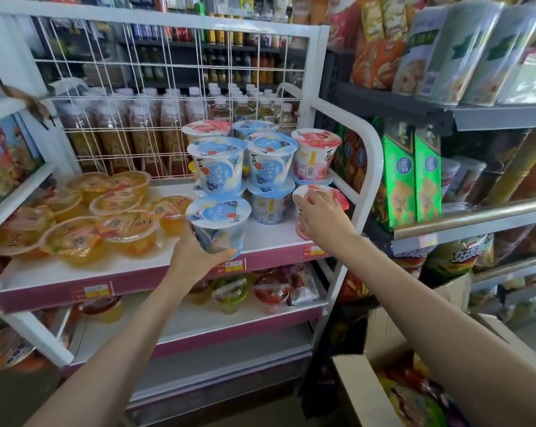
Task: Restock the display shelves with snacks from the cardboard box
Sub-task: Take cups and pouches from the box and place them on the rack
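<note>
Within left grip [195, 251]: blue cup [219, 223], above shelf [155, 266].

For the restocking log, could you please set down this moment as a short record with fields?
left hand: left hand holds a blue-lidded cup at the shelf's front edge
right hand: right hand rests on a pink-lidded cup at the right end
shelf: white top shelf
stacked behind: blue and pink cups, two tiers
left of shelf: orange jelly cups
source: cardboard box, lower right, open, packets inside
</note>
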The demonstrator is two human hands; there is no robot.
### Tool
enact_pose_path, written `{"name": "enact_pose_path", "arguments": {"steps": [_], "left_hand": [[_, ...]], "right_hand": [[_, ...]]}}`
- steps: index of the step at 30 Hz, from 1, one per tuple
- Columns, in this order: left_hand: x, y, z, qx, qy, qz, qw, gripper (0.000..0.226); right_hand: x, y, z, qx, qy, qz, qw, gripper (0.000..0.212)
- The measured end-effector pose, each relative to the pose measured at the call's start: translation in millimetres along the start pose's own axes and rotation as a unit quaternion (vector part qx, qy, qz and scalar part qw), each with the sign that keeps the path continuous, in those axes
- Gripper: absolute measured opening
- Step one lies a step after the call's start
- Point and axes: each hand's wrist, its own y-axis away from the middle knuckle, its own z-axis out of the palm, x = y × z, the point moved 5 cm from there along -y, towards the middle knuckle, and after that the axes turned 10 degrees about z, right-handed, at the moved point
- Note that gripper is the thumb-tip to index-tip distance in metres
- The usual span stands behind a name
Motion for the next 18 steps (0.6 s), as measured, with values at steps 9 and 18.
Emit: {"name": "enact_pose_path", "arguments": {"steps": [9, 18], "left_hand": [[-8.8, -11.2, -38.6, -0.144, -0.380, 0.152, 0.901, 0.089], [-10.1, -16.6, -92.2, 0.003, -0.526, 0.104, 0.844, 0.050]], "right_hand": [[-113.4, 15.3, 1.7, -0.082, -0.216, -0.165, 0.959, 0.066], [-115.1, 14.3, 14.0, 0.007, -0.417, -0.109, 0.902, 0.053]]}}
